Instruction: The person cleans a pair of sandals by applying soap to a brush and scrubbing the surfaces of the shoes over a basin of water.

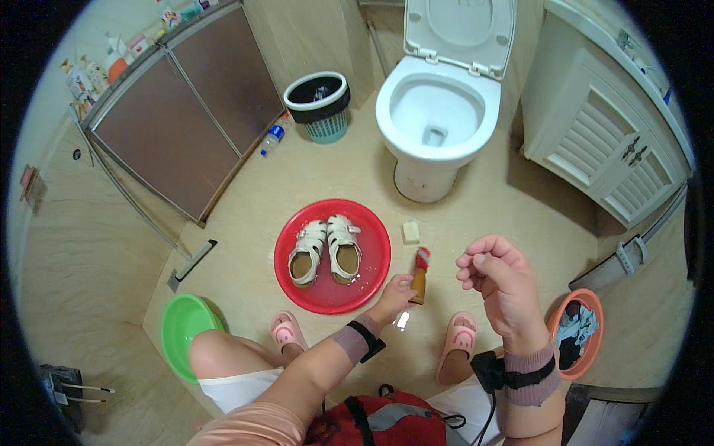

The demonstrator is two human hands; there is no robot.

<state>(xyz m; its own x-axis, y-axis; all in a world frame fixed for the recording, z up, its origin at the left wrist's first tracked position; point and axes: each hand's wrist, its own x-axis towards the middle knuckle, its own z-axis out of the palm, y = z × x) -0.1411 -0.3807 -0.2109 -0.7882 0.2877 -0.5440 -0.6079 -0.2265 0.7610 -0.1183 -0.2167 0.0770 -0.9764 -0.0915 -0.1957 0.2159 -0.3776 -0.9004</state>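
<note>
My left hand [394, 299] reaches low over the floor, its fingers closed at the handle of a small brush [419, 285]. The brush has an amber-brown handle and a red and grey head pointing away from me. My right hand [500, 286] is raised at the right, fingers curled in with the thumb over them, and nothing shows in it. Left of the brush stands a round red basin [375, 264] with shallow water. A pair of white strappy sandals [325, 249] sits in it, toes pointing away. Just beyond the brush head lies a pale bar of soap [410, 232].
A green basin [175, 346] is at the near left; an orange basket with clothes [595, 342] is at the near right. Farther off stand a toilet [424, 160] with its lid up, a lined bin [327, 128], a plastic bottle [271, 140] and a white cabinet [580, 126].
</note>
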